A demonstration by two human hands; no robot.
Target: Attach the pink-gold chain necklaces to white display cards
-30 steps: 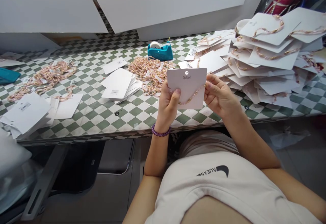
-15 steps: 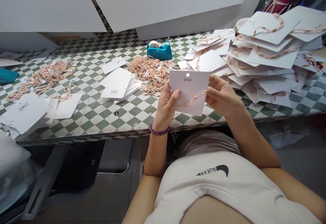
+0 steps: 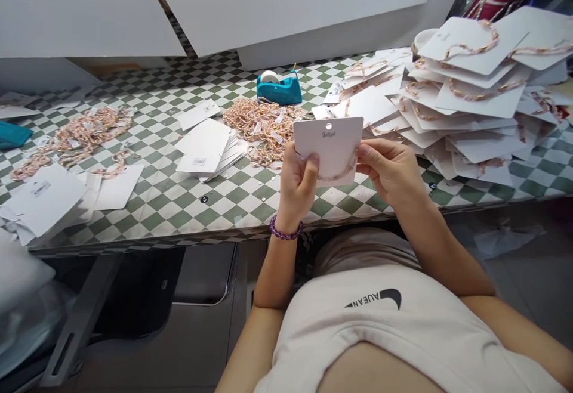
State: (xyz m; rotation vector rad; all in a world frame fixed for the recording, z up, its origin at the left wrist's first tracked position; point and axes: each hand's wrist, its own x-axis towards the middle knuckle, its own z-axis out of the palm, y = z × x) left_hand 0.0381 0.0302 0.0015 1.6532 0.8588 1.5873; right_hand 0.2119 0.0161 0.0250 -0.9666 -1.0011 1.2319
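My left hand (image 3: 299,184) holds a white display card (image 3: 329,142) by its left edge, thumb on the front and fingers behind. The card has a hanging hole and small printed lettering at the top. Across its lower part curves a pink and gold beaded strand (image 3: 339,176). At the card's right edge, my right hand (image 3: 389,169) pinches the strand's end between thumb and forefinger. What the strand does behind the card is hidden. A loose pile of similar beaded strands (image 3: 255,121) lies just beyond my left hand.
Finished-looking cards with strands (image 3: 483,95) are heaped at the right. A teal tape dispenser (image 3: 280,90) stands behind the bead pile. Blank-looking cards (image 3: 203,148) are stacked left of it. Further left lie more strands (image 3: 92,133) and cards (image 3: 45,196). White panels (image 3: 290,5) border the back.
The card has shifted slightly up and left and tilted back. The strand's right end has been drawn to the card's right edge, so the strand now hangs in a rounder curve.
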